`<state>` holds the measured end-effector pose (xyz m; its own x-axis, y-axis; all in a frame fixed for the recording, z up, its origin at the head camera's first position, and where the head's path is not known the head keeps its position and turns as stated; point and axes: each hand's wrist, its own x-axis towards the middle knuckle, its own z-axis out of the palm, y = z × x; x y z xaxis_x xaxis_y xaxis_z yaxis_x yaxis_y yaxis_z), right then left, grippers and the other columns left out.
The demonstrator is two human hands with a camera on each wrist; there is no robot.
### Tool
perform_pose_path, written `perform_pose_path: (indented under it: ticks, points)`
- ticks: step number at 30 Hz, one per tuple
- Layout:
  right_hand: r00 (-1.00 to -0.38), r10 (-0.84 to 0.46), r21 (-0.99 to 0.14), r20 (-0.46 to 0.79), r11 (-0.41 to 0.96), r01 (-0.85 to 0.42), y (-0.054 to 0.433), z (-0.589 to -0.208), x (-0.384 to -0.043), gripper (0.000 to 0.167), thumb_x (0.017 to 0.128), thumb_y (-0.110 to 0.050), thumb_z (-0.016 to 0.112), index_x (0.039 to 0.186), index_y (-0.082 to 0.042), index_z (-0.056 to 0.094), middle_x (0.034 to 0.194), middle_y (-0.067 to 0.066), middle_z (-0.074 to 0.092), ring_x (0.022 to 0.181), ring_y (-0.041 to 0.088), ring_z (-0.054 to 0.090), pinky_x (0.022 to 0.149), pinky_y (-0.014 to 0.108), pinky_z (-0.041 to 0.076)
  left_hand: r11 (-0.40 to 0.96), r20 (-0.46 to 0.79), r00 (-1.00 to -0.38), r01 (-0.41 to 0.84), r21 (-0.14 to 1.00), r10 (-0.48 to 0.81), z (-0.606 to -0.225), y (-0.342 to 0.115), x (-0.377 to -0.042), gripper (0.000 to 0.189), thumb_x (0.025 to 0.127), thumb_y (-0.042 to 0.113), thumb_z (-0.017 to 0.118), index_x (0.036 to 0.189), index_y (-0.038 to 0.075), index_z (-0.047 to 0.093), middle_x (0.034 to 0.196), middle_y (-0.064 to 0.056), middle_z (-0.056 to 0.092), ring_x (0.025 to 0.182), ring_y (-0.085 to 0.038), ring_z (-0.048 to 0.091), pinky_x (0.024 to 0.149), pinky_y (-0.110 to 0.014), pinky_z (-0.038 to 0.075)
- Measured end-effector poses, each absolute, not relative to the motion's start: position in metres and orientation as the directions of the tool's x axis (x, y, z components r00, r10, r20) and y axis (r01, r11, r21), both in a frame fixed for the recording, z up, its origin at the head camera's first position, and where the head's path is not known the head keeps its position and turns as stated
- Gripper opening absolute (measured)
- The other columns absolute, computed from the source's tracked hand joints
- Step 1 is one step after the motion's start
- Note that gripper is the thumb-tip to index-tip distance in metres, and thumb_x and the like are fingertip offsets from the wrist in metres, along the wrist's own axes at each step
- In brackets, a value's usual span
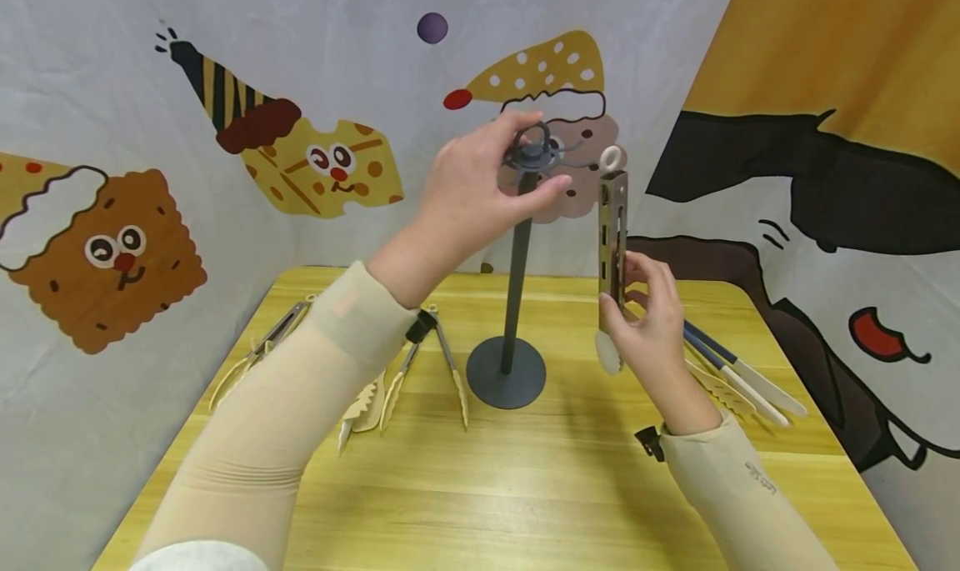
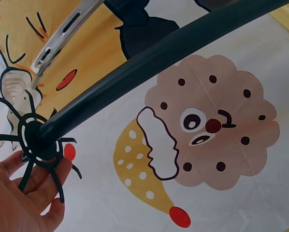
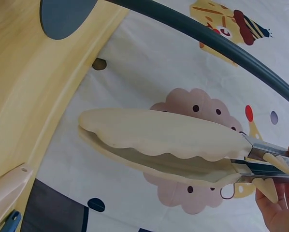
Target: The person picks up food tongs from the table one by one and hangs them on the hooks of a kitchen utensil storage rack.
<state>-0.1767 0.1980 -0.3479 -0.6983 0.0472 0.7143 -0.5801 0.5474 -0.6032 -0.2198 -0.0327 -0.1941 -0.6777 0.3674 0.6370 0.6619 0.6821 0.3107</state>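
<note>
Tongs (image 1: 612, 229), silver metal, cream scalloped heads (image 3: 173, 130), gripped by right hand (image 1: 651, 319); stand (image 1: 520, 279), dark-grey metal, hooked top grasped by left hand (image 1: 476, 175); best steadied, white loop (image 1: 604, 159) levelled with hooks (image 2: 57, 183).

I saw two beige sleeves (image 1: 270, 421).
Each had a black fitting (image 1: 421, 326); small dark lettering (image 1: 761, 478) marked the right sleeve (image 1: 727, 496).

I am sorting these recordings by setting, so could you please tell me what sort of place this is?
Probably a staged recording corner rather than a working kitchen: a cartoon-printed backdrop hangs behind a wood-grain table set with a dark hooked stand and kitchen tongs.
</note>
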Motion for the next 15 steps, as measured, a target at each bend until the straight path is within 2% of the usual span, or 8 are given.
perform_pose_path:
  ticks: [15]
  points:
    - [-0.658,0.017,-0.576,0.753,0.502,-0.646,0.1945,-0.3459,-0.1748,0.058,0.075,0.014,0.068,0.128,0.000,0.051,0.111,0.018,0.052,0.103,0.007,0.050,0.080,0.010,0.046,0.695,0.663,-0.659,0.661,0.283,0.357,-0.1954,-0.0309,-0.2189,0.063,0.083,0.056,0.060,0.133,0.019,0.050,0.115,0.008,0.065,0.091,-0.010,0.061,0.097,-0.033,0.041]
